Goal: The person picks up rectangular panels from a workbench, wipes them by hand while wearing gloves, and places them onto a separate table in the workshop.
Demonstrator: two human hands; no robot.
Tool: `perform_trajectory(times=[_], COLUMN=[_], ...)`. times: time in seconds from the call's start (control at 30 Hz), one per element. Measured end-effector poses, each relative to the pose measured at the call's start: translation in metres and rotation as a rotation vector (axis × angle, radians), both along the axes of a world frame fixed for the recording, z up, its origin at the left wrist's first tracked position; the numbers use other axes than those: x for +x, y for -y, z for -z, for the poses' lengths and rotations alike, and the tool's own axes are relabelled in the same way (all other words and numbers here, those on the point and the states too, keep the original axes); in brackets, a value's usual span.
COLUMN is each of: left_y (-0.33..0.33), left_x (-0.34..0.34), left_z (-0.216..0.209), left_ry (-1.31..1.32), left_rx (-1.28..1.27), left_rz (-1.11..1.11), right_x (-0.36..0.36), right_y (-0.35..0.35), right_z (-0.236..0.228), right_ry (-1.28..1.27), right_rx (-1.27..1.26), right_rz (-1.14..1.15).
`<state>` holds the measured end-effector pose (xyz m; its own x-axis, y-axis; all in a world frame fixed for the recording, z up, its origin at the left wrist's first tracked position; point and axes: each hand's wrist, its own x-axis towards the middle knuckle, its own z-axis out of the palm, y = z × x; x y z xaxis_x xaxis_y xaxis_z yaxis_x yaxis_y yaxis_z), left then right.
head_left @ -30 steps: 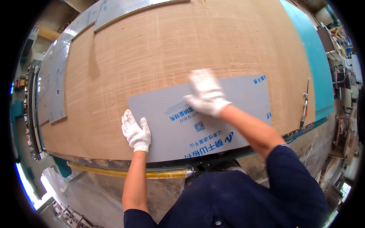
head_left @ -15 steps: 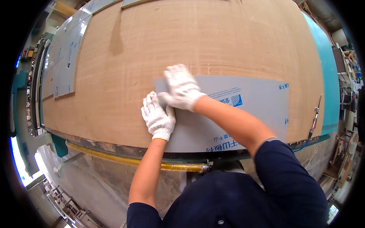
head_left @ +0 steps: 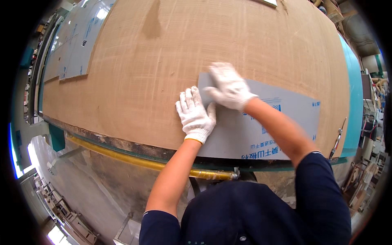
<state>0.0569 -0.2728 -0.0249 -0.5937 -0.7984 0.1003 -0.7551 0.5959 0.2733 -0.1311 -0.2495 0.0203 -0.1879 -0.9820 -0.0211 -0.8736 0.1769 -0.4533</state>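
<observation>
The left hand (head_left: 195,118), gloved, lies with fingers straight and slightly apart, thumb at the left edge of the grey panel (head_left: 245,132). The right hand (head_left: 229,87), gloved and blurred, has fingers extended over the panel's upper left corner. The panel sits right of centre on a brown board (head_left: 122,94). Sheets (head_left: 75,47) lie upper left; a slim tool (head_left: 337,141), far right; a yellow tube (head_left: 134,158), lower left.

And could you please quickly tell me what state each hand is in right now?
Left hand: open, holding nothing, at the left edge of the grey panel.
Right hand: open, holding nothing, over the panel's upper-left part; blurred, contact unclear.
</observation>
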Motion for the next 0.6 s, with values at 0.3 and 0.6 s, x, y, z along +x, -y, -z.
perform_trajectory(times=[0.3,0.6], left_y=[-0.006,-0.009], left_x=[-0.01,-0.011], left_z=[-0.004,-0.004], left_ry=[-0.042,0.017], left_rx=[0.006,0.015], left_rz=[0.0,-0.002], right_x=[0.027,0.025], right_y=[0.036,0.028], right_z=[0.011,-0.008], right_ry=[-0.035,-0.044], right_rx=[-0.072,0.026], right_rz=[-0.04,-0.014])
